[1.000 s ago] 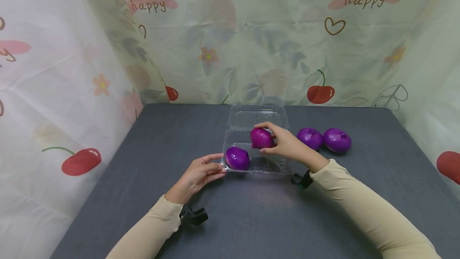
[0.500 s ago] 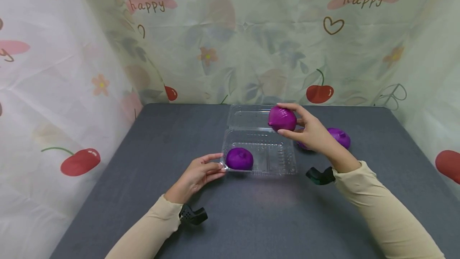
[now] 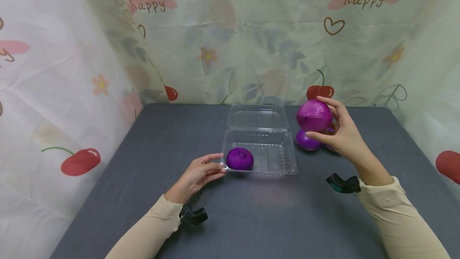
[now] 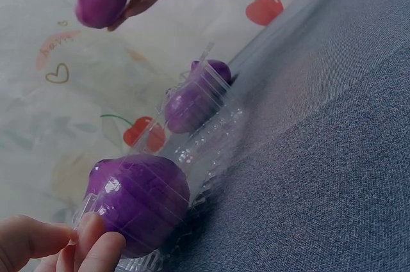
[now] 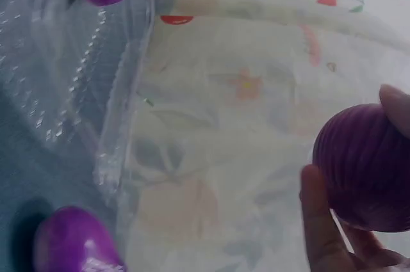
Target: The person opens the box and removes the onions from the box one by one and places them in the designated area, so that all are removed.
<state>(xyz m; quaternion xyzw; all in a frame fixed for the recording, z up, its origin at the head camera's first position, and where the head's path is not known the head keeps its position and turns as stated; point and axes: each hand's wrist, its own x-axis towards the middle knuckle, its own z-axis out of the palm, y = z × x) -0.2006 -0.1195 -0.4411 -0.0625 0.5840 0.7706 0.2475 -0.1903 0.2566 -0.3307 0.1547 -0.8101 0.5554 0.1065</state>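
Observation:
My left hand (image 3: 199,174) pinches the near left corner of a clear plastic clamshell box (image 3: 276,155), whose lid (image 3: 258,116) lies folded back. Inside the box, close to those fingers, sits a purple onion (image 3: 240,159). My right hand (image 3: 345,137) grips another purple onion (image 3: 314,116) between thumb and fingers, raised off the table to the right of the box. Behind and below it rests a third onion (image 3: 307,140); one more beside it is mostly hidden by my right hand. The right wrist view shows the held onion's ridged skin (image 5: 365,169).
Dark grey cloth covers the table (image 3: 251,219). A printed curtain (image 3: 248,51) rises along the back edge and both sides. Black wrist cameras (image 3: 194,215) sit on both wrists.
My right hand has lifted its onion up out of the box and carried it to the right. The onion left inside has rolled slightly, its tip turned upward. My left hand stays put.

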